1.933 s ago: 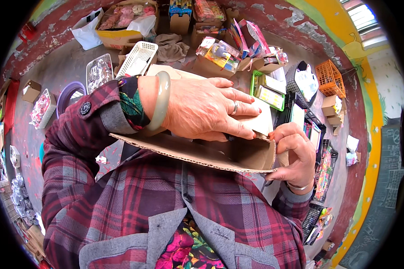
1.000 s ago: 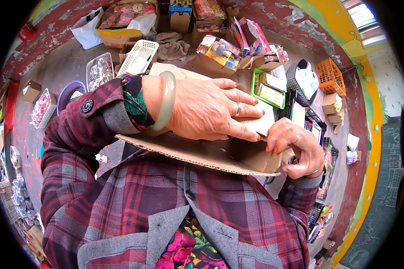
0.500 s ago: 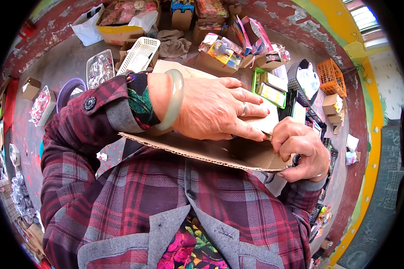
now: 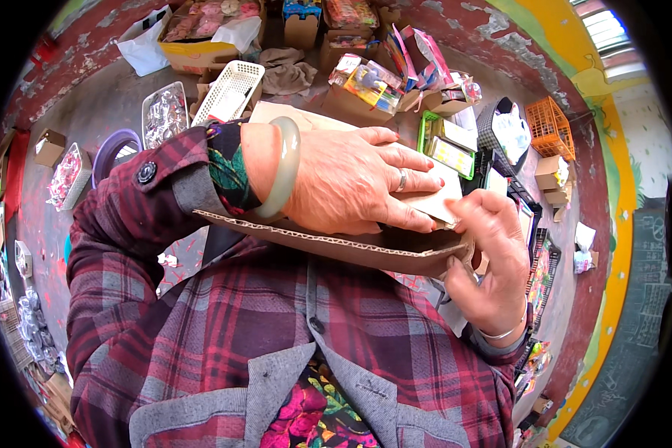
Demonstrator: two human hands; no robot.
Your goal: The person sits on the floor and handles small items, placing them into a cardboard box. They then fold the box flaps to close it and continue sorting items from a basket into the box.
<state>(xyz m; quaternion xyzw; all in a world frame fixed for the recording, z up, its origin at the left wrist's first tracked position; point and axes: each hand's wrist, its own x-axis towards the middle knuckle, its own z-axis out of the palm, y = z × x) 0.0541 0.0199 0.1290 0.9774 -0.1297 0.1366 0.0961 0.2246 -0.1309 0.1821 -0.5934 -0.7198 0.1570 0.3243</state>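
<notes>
A flat brown corrugated cardboard box (image 4: 351,246), its wavy fluted edge showing, is held at chest height. The left hand (image 4: 351,183), fingers spread, presses flat on top; the right hand (image 4: 493,261) pinches its right end. A white plastic lattice basket (image 4: 231,91) sits on the floor beyond.

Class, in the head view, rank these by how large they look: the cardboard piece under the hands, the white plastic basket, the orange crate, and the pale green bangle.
1. Cardboard piece, though it is nearest the camera.
2. White plastic basket.
3. Pale green bangle and orange crate: unsure, since the bangle is far nearer.
</notes>
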